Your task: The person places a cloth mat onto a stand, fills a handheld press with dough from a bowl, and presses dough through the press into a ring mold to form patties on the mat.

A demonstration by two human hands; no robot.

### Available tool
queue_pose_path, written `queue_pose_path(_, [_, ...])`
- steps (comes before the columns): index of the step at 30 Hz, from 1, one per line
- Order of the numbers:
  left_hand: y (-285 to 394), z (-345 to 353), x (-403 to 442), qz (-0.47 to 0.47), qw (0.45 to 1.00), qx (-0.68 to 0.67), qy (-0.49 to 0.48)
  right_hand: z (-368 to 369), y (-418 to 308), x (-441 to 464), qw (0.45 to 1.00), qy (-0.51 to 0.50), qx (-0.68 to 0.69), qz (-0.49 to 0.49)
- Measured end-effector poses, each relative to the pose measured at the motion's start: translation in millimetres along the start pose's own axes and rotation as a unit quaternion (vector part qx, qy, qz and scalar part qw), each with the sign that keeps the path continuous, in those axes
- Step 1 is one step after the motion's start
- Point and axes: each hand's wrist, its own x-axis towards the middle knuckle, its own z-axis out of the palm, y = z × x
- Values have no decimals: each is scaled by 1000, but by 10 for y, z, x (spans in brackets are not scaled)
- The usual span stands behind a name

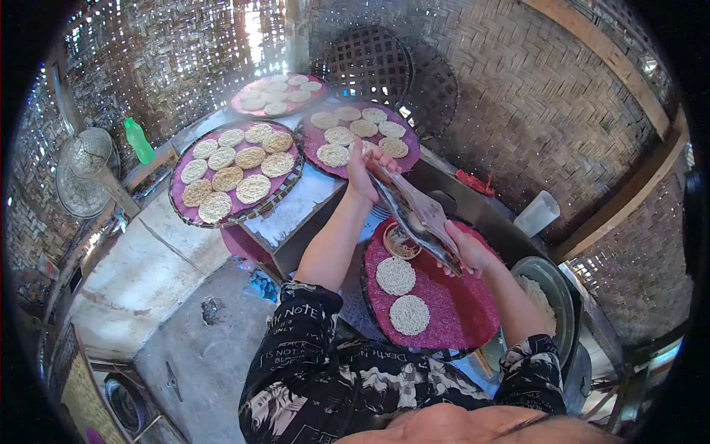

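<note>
Both my hands hold a long, flat thing (413,211), pinkish like cloth on one face with a dark, worn edge; its exact kind I cannot make out. My left hand (367,169) grips its far end and my right hand (471,250) its near end. Below it lies a round tray (462,311) covered with magenta cloth. Two pale, round noodle-like discs (396,276) rest on this tray, beside a small ring-shaped mould (401,242) with pale strands inside. The held thing partly hides the tray.
Three more cloth-covered trays with several discs stand ahead: one at left (177,181), one behind (237,100), one near my left hand (314,140). To the right are a plastic cup (538,213) and a large basin (566,311). A green bottle (138,140) stands at left.
</note>
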Motion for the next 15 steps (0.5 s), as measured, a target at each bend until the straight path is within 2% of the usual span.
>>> queue_pose_path(7, [-64, -8, 172, 24, 1000, 2, 10, -73, -81, -25, 989, 114, -73, -53])
queue_pose_path(15, [-367, -93, 56, -9, 998, -38, 44, -176, 23, -254, 988, 121, -97, -16])
